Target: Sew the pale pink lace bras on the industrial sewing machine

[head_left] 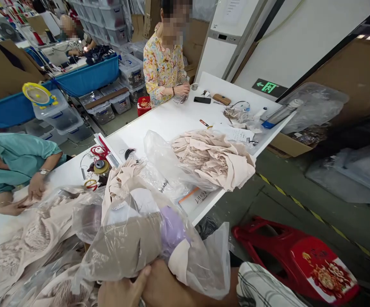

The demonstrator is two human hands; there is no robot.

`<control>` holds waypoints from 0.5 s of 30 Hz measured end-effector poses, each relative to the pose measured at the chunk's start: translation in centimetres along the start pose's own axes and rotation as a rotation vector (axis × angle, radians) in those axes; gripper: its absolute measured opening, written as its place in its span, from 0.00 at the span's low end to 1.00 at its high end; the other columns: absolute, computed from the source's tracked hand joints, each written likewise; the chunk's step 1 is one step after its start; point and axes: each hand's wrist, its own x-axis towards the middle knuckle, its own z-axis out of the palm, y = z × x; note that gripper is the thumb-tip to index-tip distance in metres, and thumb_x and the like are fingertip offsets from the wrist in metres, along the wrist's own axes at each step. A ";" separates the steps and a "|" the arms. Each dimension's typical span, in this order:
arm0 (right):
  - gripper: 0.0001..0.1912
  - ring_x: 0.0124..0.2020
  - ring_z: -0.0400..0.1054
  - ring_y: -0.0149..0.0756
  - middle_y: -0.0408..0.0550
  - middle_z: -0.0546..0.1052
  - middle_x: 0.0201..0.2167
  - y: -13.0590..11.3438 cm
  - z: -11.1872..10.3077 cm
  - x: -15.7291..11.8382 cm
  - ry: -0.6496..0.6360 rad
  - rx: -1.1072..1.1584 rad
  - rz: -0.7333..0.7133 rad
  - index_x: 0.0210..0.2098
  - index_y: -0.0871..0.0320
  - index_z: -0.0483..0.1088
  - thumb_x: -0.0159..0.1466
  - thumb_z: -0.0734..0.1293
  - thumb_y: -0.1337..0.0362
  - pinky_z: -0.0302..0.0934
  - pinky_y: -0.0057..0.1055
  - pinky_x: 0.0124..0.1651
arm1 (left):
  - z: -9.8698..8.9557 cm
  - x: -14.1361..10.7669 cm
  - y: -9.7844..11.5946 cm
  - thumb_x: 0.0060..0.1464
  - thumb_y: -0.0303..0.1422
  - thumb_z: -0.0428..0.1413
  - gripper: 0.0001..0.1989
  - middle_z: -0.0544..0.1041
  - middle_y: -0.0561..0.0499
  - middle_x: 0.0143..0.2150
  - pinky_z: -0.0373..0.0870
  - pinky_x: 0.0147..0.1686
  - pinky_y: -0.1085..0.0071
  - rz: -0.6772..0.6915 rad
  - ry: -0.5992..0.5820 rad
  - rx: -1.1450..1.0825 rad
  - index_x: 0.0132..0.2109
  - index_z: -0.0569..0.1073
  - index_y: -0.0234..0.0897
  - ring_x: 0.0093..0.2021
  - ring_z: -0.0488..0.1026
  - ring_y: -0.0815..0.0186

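A clear plastic bag (123, 243) with beige, white and lilac fabric pieces is in front of me at the bottom centre. My left hand (120, 293) is closed on its lower edge, thumb showing. Across the bottom from the plaid sleeve reaches my right arm, and my right hand (162, 277) is against the bag's underside, its fingers hidden. Beige lace garments (34, 238) in plastic lie at the left. Farther back on the white table (130, 130), a heap of beige fabric (213, 157) rests partly on another clear bag (159, 153).
A person in teal (18, 157) handles beige fabric at the left; a person in a floral shirt (162, 64) works across the table. Red scissors (100, 151), a phone (202, 100) and a bottle (284, 111) lie on it. A red stool (300, 260) stands at the lower right.
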 end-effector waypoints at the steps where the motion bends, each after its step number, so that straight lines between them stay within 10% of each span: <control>1: 0.21 0.62 0.64 0.43 0.37 0.80 0.47 -0.1 0.0 -0.4 0.042 0.007 -0.028 0.50 0.43 0.72 0.68 0.55 0.70 0.59 0.40 0.63 | -0.1 0.1 -0.1 0.46 0.54 0.56 0.22 0.80 0.36 0.30 0.68 0.47 0.47 0.028 0.015 -0.062 0.34 0.82 0.41 0.43 0.77 0.36; 7: 0.23 0.28 0.75 0.48 0.61 0.81 0.36 -1.5 0.7 -1.4 -0.014 -0.003 0.073 0.55 0.71 0.67 0.62 0.61 0.69 0.62 0.42 0.25 | 0.8 0.8 -0.5 0.47 0.49 0.57 0.22 0.81 0.41 0.46 0.57 0.64 0.52 0.088 0.031 -0.424 0.43 0.80 0.40 0.59 0.70 0.45; 15: 0.08 0.30 0.74 0.44 0.52 0.78 0.31 -4.7 -3.2 -4.2 0.015 -0.035 -0.010 0.42 0.62 0.69 0.66 0.62 0.65 0.60 0.36 0.28 | 0.7 -2.7 -1.4 0.53 0.46 0.55 0.25 0.77 0.39 0.54 0.56 0.66 0.53 -0.060 0.133 -0.790 0.51 0.75 0.32 0.63 0.66 0.49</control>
